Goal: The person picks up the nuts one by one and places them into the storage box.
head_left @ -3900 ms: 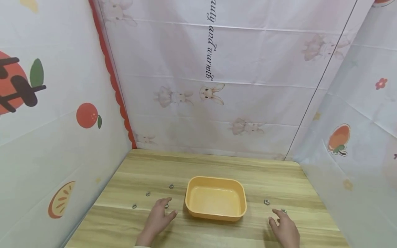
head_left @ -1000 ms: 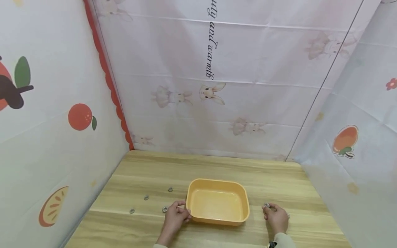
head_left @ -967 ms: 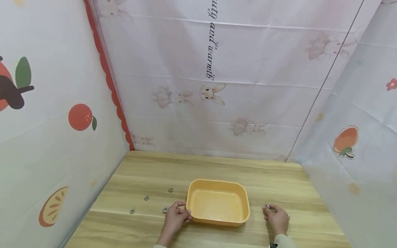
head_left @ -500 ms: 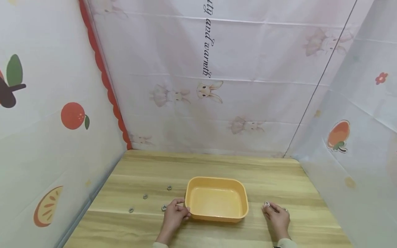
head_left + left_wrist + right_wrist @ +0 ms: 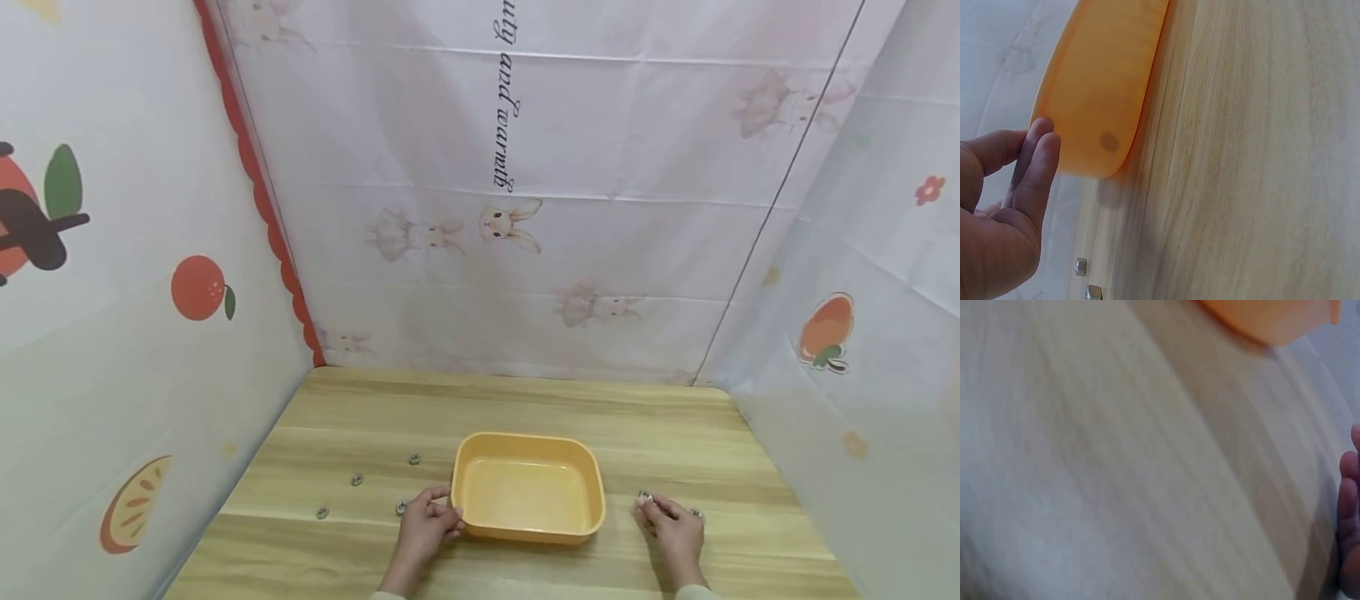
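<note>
A yellow plastic box (image 5: 528, 533), open at the top, stands on the wooden table. My left hand (image 5: 426, 527) pinches its near left corner between thumb and fingers; the left wrist view shows the fingertips against the box wall (image 5: 1097, 81). To the right of the box, my right hand (image 5: 677, 537) pinches a metal hex nut (image 5: 646, 497) between thumb and index finger. Another hex nut (image 5: 697, 513) lies just beside that hand's knuckles. In the right wrist view only part of the right hand (image 5: 1350, 519) shows, at the edge, and its nut is out of sight.
Several hex nuts lie left of the box, among them a near one (image 5: 401, 507) close to my left hand, one farther back (image 5: 415, 459) and one at far left (image 5: 322, 512). Patterned cloth walls (image 5: 480, 333) enclose the table's back and both sides.
Since the oldest frame, my left hand has moved right and taken hold of the box corner. My right hand has reached the nut and pinched it. Over the last second both have barely moved.
</note>
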`<state>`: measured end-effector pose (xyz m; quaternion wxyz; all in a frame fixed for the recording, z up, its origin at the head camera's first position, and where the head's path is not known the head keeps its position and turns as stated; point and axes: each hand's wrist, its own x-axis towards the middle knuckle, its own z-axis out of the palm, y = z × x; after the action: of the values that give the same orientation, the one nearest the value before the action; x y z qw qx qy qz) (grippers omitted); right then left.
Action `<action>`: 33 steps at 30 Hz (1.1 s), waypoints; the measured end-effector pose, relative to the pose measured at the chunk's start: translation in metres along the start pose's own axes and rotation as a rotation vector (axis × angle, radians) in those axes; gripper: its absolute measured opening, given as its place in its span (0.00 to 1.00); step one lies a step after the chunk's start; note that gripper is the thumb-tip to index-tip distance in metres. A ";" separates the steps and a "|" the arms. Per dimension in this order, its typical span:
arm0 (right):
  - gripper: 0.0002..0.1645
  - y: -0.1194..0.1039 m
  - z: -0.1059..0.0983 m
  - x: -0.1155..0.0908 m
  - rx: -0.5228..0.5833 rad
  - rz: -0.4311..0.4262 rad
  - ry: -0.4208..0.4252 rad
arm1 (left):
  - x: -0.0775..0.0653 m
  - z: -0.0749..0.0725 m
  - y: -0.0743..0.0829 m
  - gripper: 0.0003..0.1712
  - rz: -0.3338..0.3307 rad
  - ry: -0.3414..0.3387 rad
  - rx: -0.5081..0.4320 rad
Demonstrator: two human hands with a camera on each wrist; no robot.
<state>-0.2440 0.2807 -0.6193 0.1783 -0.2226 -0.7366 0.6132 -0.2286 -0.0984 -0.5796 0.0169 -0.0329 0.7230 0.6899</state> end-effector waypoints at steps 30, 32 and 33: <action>0.22 -0.074 0.032 -0.020 -0.029 0.022 -0.329 | 0.001 0.001 -0.003 0.29 -0.068 -0.013 -0.092; 0.21 -0.076 0.038 -0.021 -0.028 0.015 -0.354 | 0.001 0.001 -0.004 0.29 -0.075 -0.015 -0.100; 0.21 -0.077 0.040 -0.022 -0.020 0.011 -0.367 | 0.001 0.001 -0.004 0.29 -0.077 -0.015 -0.104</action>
<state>-0.2558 0.2243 -0.5510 0.0354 -0.1127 -0.7617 0.6370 -0.2297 -0.0980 -0.5842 0.0470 -0.0563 0.6844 0.7254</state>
